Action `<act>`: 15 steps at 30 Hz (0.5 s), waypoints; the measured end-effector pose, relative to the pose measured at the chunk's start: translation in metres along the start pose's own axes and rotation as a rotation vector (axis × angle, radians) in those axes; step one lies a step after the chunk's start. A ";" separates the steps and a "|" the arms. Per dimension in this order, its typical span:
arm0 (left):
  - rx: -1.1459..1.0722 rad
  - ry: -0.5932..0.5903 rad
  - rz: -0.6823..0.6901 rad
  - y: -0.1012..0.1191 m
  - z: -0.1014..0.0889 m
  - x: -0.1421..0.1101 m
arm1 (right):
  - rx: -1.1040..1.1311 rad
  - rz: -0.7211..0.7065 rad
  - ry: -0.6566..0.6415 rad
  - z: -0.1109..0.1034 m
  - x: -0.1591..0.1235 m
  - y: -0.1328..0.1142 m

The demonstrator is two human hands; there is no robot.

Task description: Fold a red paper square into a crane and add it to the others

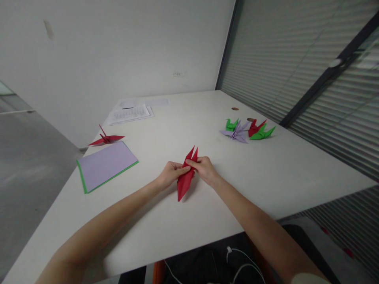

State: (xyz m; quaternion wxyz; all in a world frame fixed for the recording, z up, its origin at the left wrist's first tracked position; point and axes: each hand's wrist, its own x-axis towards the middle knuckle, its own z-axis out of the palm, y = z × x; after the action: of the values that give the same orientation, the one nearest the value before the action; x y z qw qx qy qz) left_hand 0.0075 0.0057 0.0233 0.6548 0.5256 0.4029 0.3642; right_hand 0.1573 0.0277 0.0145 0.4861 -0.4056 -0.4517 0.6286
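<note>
At center, the left hand [172, 173] and right hand [204, 169] pinch a creased red paper form [185, 183], fingers closed on it, over the smooth white bench [142, 221]. Left: lilac and green square sheets [108, 165], winged red crane [107, 139]. Right: clustered folded paper cranes [237, 132].

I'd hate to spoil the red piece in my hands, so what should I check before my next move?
1. Left hand gripping the red folded paper: ok.
2. Right hand gripping it too: ok.
3. Its two far points apart at the tips: ok.
4. Creases sharp and even: cannot tell; fingers cover part and the detail is small.
5. Lavender sheet squared over the green paper: not ok; green shows along two edges.
6. Lavender folded bird away from both hands: ok.
</note>
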 end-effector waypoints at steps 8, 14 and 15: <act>-0.038 -0.009 0.048 -0.001 -0.002 -0.001 | 0.024 0.009 -0.063 0.002 -0.001 -0.002; -0.130 0.010 0.014 0.003 -0.002 -0.001 | 0.114 0.067 -0.116 0.001 -0.001 -0.005; -0.147 0.023 0.010 0.004 -0.002 -0.001 | 0.118 0.057 -0.131 0.001 0.000 -0.006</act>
State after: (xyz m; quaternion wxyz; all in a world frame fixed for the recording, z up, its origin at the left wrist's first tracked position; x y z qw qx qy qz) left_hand 0.0051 0.0060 0.0272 0.6851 0.4737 0.3800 0.4023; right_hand 0.1582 0.0280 0.0202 0.4607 -0.3471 -0.4329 0.6928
